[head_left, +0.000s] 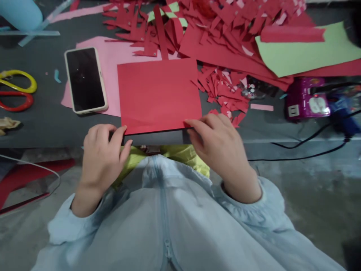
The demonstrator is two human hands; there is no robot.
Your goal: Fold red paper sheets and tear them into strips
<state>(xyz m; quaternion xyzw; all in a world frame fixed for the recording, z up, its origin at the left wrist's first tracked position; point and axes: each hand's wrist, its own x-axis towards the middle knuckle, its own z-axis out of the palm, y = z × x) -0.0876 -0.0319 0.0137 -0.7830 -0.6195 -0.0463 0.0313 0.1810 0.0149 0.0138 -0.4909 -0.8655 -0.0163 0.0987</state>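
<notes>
A rectangular sheet of red paper [160, 96] lies at the near edge of the table, its front edge lifted slightly over a dark gap. At the sheet's near left corner is my left hand [104, 150], index fingertip on the paper and thumb just below the edge. My right hand [217, 146] grips the same front edge near the right corner, with the index finger on top and the thumb underneath. Under the sheet's left side lies pink paper [109, 79], partly covered by a phone [86, 81] with a dark screen.
Red paper scraps [222, 86] and cut strips are heaped behind and right of the sheet. Green paper [307, 56] lies at the back right, near a purple device [306, 99] with black cables. Scissors with yellow and red handles [25, 84] lie at the left.
</notes>
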